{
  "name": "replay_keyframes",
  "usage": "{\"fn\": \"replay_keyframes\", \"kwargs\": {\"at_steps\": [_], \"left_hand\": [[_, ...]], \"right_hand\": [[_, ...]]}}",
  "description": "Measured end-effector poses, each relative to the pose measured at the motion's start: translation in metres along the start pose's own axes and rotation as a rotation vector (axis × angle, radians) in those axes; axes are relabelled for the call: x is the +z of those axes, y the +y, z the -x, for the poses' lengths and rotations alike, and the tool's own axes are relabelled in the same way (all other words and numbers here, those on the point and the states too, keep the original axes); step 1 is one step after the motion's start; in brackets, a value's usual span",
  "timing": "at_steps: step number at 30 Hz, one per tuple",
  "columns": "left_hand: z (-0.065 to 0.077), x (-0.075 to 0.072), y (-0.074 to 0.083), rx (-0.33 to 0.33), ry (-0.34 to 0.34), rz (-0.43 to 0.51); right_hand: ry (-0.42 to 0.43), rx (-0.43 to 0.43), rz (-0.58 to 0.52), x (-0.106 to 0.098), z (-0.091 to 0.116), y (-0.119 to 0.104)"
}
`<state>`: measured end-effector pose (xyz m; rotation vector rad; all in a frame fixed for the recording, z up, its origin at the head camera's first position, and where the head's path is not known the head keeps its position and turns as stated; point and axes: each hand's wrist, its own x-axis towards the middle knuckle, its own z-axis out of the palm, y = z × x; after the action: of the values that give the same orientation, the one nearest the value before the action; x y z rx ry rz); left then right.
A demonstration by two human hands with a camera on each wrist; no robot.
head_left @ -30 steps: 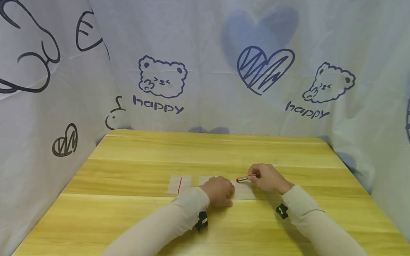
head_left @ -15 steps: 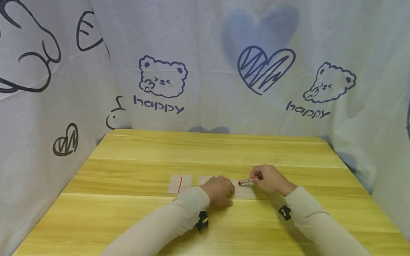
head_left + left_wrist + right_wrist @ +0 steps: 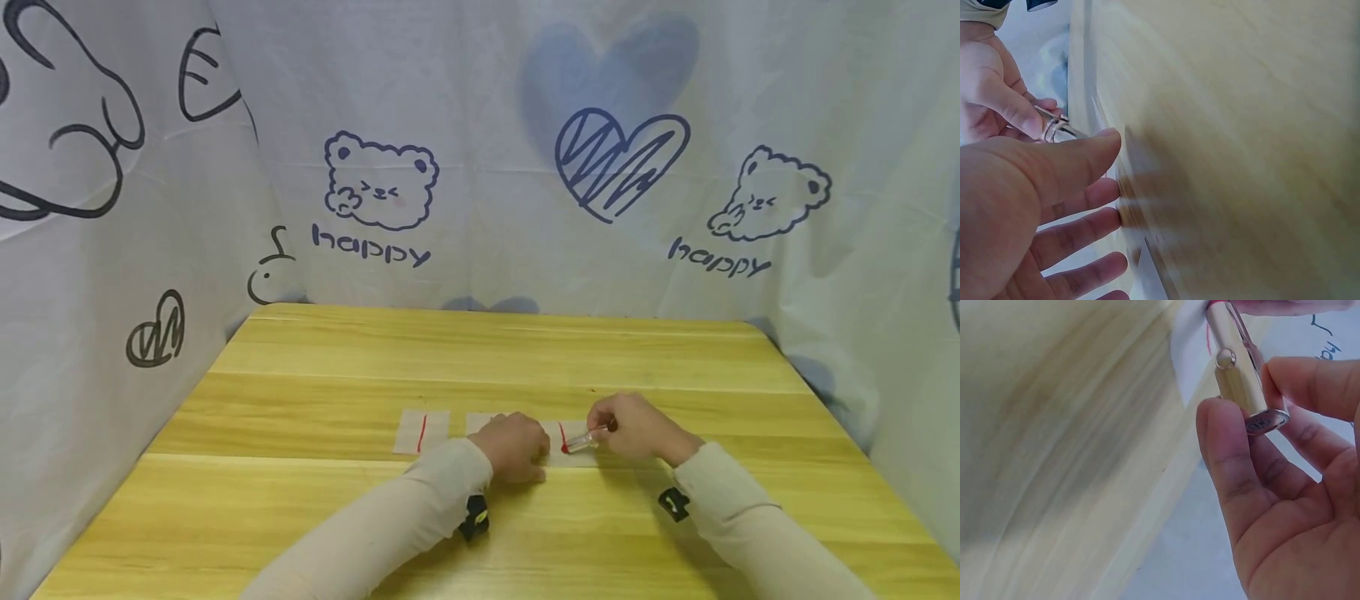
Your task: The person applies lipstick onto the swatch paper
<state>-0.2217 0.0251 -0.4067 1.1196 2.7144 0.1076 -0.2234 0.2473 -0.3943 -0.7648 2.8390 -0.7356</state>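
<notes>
My right hand (image 3: pixel 636 428) pinches a lipstick (image 3: pixel 583 440) between thumb and fingers. In the right wrist view the lipstick (image 3: pixel 1240 387) is a shiny metal tube with a labelled base. Its red tip touches a pale paper piece (image 3: pixel 582 459), at the lower end of a red stroke (image 3: pixel 562 434). My left hand (image 3: pixel 512 448) rests at this paper's left side, covering part of it and of a middle paper piece (image 3: pixel 477 422). The left wrist view shows the left hand (image 3: pixel 1054 206) with loosely extended fingers, fingertips down at the surface.
Farther left on the wooden table (image 3: pixel 450 358) lies another paper piece (image 3: pixel 405 430) bearing a red line. White cloth with drawings (image 3: pixel 495 233) hangs behind the table and along both sides. A small dark speck (image 3: pixel 592 390) marks the wood beyond the right hand.
My right hand has drawn the lipstick toward me from the paper's upper edge, and a red stroke now shows behind the tip. The left hand stays put.
</notes>
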Motion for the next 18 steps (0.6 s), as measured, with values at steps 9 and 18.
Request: {"fn": "replay_keyframes", "kwargs": {"at_steps": [9,18], "left_hand": [[0.0013,-0.0016,-0.0003,0.008,0.005,-0.004],[0.0012,-0.0007,-0.0004,0.009,-0.004,-0.005]], "right_hand": [[-0.075,-0.043,-0.007,-0.0057,0.0041,-0.0085],[-0.072,-0.053,0.016,-0.0074,0.0054,-0.0092]]}}
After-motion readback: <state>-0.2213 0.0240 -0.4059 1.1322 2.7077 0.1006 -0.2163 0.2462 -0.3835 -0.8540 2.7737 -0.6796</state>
